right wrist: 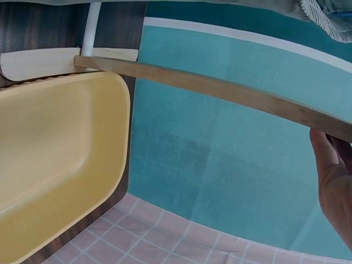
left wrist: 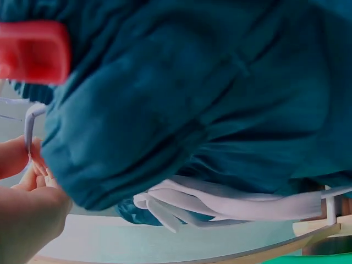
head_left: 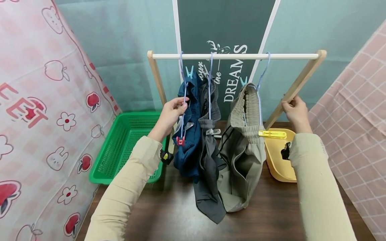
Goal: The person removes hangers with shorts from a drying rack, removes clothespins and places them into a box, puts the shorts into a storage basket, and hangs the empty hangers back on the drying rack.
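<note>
My left hand (head_left: pixel 171 115) pinches the lower part of a lilac hanger (head_left: pixel 182 125) that bears blue trousers (head_left: pixel 190 157). A red clip (head_left: pixel 180 141) and a light blue clip (head_left: pixel 189 71) fasten their waistband. In the left wrist view, the blue cloth (left wrist: pixel 165 104) covers most of the frame beside the thumb and fingers. On the far side, my right hand (head_left: pixel 297 112) holds the right wooden post (head_left: pixel 292 90) of the clothes rack; the right wrist view shows its thumb (right wrist: pixel 324 151) against the post. Dark grey trousers (head_left: pixel 208 150) and khaki trousers (head_left: pixel 244 150) hang between the hands.
A white rod (head_left: pixel 235 56) tops the rack and carries the hangers. At left stands a green basket (head_left: pixel 99 167), at right a yellow basin (head_left: pixel 272 167), both on the dark wooden table (head_left: pixel 169 211). Patterned cloth (head_left: pixel 60 117) borders the left, pink checked cloth (head_left: pixel 356 134) the right.
</note>
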Demonstrator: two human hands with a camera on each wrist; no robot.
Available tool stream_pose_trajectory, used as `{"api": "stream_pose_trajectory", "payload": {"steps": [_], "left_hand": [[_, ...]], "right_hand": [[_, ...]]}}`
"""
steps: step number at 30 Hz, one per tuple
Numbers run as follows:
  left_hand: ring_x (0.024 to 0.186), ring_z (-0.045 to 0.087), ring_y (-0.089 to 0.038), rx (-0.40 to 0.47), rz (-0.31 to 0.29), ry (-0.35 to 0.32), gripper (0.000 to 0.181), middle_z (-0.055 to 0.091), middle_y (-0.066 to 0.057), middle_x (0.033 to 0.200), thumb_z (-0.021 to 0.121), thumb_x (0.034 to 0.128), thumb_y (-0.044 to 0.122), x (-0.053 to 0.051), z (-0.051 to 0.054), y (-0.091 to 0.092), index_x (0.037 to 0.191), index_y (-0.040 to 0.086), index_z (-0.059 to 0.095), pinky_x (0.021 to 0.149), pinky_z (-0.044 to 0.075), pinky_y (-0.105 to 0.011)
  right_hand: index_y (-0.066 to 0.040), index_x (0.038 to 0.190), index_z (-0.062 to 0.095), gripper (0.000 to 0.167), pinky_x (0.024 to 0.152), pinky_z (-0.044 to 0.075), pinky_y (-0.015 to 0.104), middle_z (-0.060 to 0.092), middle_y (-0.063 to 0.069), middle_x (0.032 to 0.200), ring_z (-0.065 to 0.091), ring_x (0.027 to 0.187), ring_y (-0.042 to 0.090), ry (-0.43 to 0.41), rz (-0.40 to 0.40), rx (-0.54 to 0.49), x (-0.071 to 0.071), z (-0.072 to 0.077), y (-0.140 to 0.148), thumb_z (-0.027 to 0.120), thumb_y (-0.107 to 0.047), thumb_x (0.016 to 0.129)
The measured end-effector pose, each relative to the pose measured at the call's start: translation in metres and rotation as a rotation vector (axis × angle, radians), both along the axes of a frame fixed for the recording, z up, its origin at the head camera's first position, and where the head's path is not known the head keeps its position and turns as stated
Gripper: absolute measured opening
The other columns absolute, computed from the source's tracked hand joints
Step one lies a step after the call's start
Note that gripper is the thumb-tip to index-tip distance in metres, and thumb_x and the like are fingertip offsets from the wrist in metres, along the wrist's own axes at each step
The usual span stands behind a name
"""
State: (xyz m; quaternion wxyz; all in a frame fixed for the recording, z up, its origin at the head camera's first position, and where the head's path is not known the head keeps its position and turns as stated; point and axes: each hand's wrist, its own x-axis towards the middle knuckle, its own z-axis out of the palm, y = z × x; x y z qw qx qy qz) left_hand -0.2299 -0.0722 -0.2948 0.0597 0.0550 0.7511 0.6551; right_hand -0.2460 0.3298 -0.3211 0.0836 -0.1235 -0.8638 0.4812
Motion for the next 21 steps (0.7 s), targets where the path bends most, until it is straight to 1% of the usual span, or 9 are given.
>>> {"api": "stream_pose_trajectory", "payload": {"steps": [2,6,9,12,15,18,21], "left_hand": [[0.094,0.048,-0.021,0.004,0.010,0.017,0.036,0.053,-0.012,0.113,0.048,0.1002,0.014,0.000,0.001,0.000,0.135,0.004,0.051,0.086,0.043,-0.030],[0.086,0.046,-0.015,0.011,0.024,0.055,0.035,0.052,0.001,0.098,0.049,0.0994,0.013,0.003,0.004,0.000,0.132,0.003,0.053,0.080,0.042,-0.026],[0.083,0.046,-0.012,0.009,0.030,0.079,0.034,0.051,0.003,0.095,0.050,0.0990,0.011,0.005,0.006,0.000,0.131,0.001,0.054,0.078,0.042,-0.025],[0.084,0.046,-0.011,-0.008,0.034,0.094,0.034,0.052,-0.001,0.099,0.049,0.0991,0.011,0.008,0.007,-0.001,0.131,0.001,0.054,0.079,0.043,-0.025],[0.087,0.047,-0.011,-0.023,0.044,0.104,0.033,0.055,-0.010,0.109,0.048,0.0993,0.011,0.010,0.007,-0.002,0.131,0.001,0.053,0.083,0.043,-0.028],[0.090,0.047,-0.012,-0.026,0.068,0.109,0.033,0.054,-0.019,0.118,0.048,0.0994,0.010,0.013,0.006,-0.004,0.131,0.001,0.054,0.084,0.043,-0.029],[0.089,0.047,-0.011,-0.023,0.099,0.125,0.033,0.054,-0.021,0.122,0.048,0.0991,0.009,0.015,0.004,-0.007,0.131,0.001,0.055,0.081,0.041,-0.026]], "right_hand": [[-0.014,0.148,0.033,0.055,0.107,0.041,0.042,0.048,0.009,0.134,0.048,0.129,0.021,0.005,-0.007,0.012,-0.001,0.000,-0.001,0.039,-0.038,0.099],[-0.012,0.148,0.033,0.055,0.108,0.040,0.043,0.044,0.018,0.142,0.046,0.132,0.026,0.002,-0.016,0.019,-0.001,-0.001,-0.003,0.037,-0.038,0.099],[-0.013,0.149,0.032,0.056,0.108,0.040,0.043,0.041,0.021,0.146,0.043,0.134,0.030,-0.007,-0.018,0.016,-0.001,0.000,-0.004,0.036,-0.038,0.100],[-0.012,0.149,0.031,0.056,0.109,0.040,0.043,0.040,0.022,0.147,0.043,0.135,0.031,-0.013,-0.022,0.022,-0.001,0.000,-0.004,0.035,-0.038,0.099],[-0.012,0.149,0.031,0.056,0.108,0.040,0.043,0.040,0.022,0.147,0.043,0.134,0.031,-0.015,-0.026,0.028,0.000,0.001,-0.004,0.035,-0.038,0.099],[-0.012,0.149,0.031,0.057,0.108,0.040,0.043,0.039,0.022,0.147,0.042,0.135,0.032,-0.020,-0.022,0.023,-0.001,0.001,-0.004,0.035,-0.039,0.099],[-0.014,0.149,0.031,0.057,0.109,0.039,0.043,0.040,0.020,0.147,0.042,0.136,0.032,-0.031,-0.020,0.013,-0.001,0.001,-0.003,0.035,-0.040,0.099]]}}
